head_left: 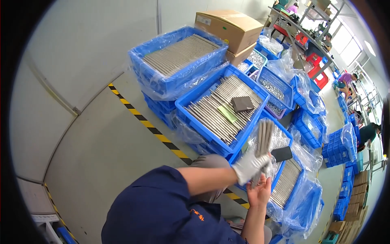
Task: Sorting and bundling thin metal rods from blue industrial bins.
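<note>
My left hand, in a pale work glove, is closed around a bundle of grey metal rods held steeply tilted. Bare and palm up, my right hand has its thumb and fingers around the lower end of the bundle. Beneath my hands stands a blue crate with clear plastic film and more rods in it. A dark flat rectangular piece shows beside the glove. Just beyond, a blue crate holds rows of rods, with a dark block and a green slip on them.
Another film-lined crate of rods is stacked at far left, beside cardboard boxes. Baskets of small metal parts stand behind. Black-and-yellow tape runs along the floor. Stacked blue crates, red stools and several people are farther right.
</note>
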